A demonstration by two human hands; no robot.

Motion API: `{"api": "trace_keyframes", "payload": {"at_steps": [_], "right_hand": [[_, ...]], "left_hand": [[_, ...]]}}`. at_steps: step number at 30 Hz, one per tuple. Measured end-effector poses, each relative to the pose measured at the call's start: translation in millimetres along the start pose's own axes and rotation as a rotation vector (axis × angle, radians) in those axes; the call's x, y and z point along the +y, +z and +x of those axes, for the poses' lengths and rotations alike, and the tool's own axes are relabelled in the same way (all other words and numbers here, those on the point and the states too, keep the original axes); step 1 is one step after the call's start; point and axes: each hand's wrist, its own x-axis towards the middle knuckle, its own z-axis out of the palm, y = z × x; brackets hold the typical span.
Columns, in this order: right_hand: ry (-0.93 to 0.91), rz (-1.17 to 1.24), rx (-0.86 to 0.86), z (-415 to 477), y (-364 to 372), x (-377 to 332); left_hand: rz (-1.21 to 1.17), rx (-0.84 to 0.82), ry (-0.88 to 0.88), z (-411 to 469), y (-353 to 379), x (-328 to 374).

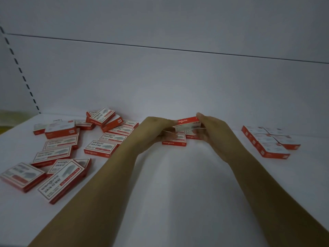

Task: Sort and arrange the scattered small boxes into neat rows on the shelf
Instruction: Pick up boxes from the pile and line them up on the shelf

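Small red-and-white boxes lie on a white shelf (pixel 169 184). My left hand (pixel 153 129) and my right hand (pixel 210 129) together grip one red box (pixel 187 124) by its ends, lifted and tilted just above a small flat group of boxes (pixel 174 140) near the back middle. A scattered heap of boxes (pixel 71 148) covers the left side, some stacked or leaning on others. At the right, several boxes (pixel 268 141) lie in neat touching rows. My hands hide part of the middle group.
The shelf's white back wall (pixel 169 82) rises just behind the boxes, with a slotted upright (pixel 21 72) at the left. A yellowish object (pixel 5 120) shows at the far left edge. Bare shelf surface stretches in front between my forearms.
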Motion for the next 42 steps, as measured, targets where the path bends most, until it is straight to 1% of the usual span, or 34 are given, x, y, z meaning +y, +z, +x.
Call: {"api": "trace_keyframes", "payload": {"at_steps": [2, 4, 6, 9, 11, 17, 19, 22, 25, 29, 32, 34, 38, 42], "right_hand": [[-0.152, -0.05, 0.012, -4, 2, -4], [-0.297, -0.164, -0.012, -9, 5, -6], [-0.445, -0.28, -0.031, -14, 12, -5], [-0.696, -0.497, -0.019, -18, 22, 2], [-0.77, -0.553, -0.009, -18, 27, 6], [-0.68, -0.482, 0.032, -19, 27, 3], [-0.59, -0.43, 0.045, -18, 22, -1], [-0.402, -0.385, 0.059, -14, 9, -5], [-0.229, -0.276, -0.058, -11, 0, -5], [-0.135, -0.265, -0.178, -10, 3, 0], [-0.128, -0.237, -0.221, -11, 9, 4], [-0.14, -0.244, -0.198, -11, 10, 4], [-0.211, -0.26, -0.053, -8, 10, 2], [-0.375, -0.345, 0.129, -12, 10, -5]], "left_hand": [[0.014, -0.011, 0.098, -1, -1, -1], [0.122, 0.002, 0.199, -2, 1, -2], [0.176, -0.001, 0.274, -4, 4, -3], [0.157, -0.002, 0.338, -3, 9, -6], [0.18, 0.011, 0.36, -3, 11, -7], [0.228, 0.059, 0.36, -4, 11, -5], [0.238, 0.097, 0.348, -5, 10, -3], [0.195, 0.134, 0.328, -10, 6, 3], [0.219, 0.121, 0.413, -21, 7, 13], [0.305, 0.051, 0.499, -34, 18, 18], [0.414, 0.047, 0.517, -36, 21, 17], [0.451, 0.066, 0.539, -35, 20, 16], [0.512, 0.15, 0.624, -29, 18, 12], [0.658, 0.329, 0.739, -21, 18, 5]]}}
